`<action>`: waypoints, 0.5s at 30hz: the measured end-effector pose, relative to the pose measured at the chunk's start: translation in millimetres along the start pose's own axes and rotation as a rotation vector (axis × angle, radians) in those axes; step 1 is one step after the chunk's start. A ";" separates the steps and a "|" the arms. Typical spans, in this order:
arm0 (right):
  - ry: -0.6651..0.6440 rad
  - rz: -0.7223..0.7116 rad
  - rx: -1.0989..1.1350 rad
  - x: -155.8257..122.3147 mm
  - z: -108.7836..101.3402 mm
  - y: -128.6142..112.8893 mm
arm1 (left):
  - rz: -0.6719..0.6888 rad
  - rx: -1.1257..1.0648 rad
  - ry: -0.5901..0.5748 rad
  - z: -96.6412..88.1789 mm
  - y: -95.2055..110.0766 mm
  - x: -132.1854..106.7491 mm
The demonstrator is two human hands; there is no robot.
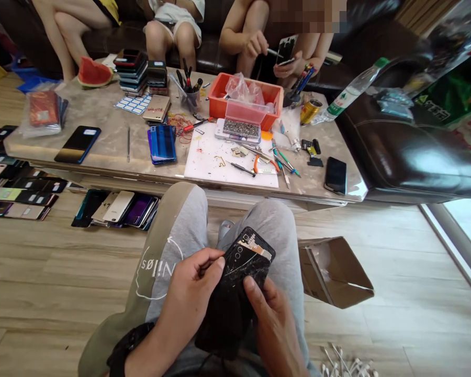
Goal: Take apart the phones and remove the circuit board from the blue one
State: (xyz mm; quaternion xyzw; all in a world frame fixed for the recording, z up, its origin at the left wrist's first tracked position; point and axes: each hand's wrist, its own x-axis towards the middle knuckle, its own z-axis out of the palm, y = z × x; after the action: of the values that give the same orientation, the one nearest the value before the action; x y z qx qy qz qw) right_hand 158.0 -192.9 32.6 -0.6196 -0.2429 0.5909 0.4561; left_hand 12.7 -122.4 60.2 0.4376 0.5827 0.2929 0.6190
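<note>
Over my lap I hold a black smartphone [235,298] with its back toward me. Its back glass is cracked, and near the top a piece is gone, so metal and inner parts show beside the camera rings. My left hand [192,288] pinches the phone's left edge between thumb and bent fingers. Along the right side, my right hand [277,327] wraps the phone, its thumb lying on the cracked back. The phone's lower end is dark, and the right fingers are partly hidden behind it.
A low table [113,152] ahead carries a white mat [204,167] with pliers, tweezers and screws, an orange bin [215,107], stacked phones [131,73] and a bottle [349,97]. A cardboard box [341,272] stands on the floor at right. People sit opposite; one holds an opened phone.
</note>
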 end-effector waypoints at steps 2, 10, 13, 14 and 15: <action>-0.053 0.049 0.027 -3.6 -3.4 -1.7 | 0.015 0.048 -0.067 -6.4 1.3 3.5; -0.037 0.015 -0.138 3.2 -38.4 -34.5 | -0.040 0.189 -0.375 -32.2 2.6 6.2; -0.034 -0.102 -0.415 11.9 -39.4 -53.3 | -0.046 0.249 -0.433 -33.1 4.4 6.4; -0.073 -0.146 -0.559 14.5 -36.5 -59.2 | -0.046 0.276 -0.446 -32.0 4.9 6.4; -0.133 -0.194 -0.686 17.0 -32.5 -64.4 | -0.049 0.300 -0.460 -30.5 5.3 6.2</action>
State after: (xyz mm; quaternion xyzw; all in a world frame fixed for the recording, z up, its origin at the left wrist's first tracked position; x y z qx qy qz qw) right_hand 207.5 -157.7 75.1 -0.6708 -0.5137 0.4682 0.2588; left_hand -15.4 -108.5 63.8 0.5652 0.4742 0.0812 0.6701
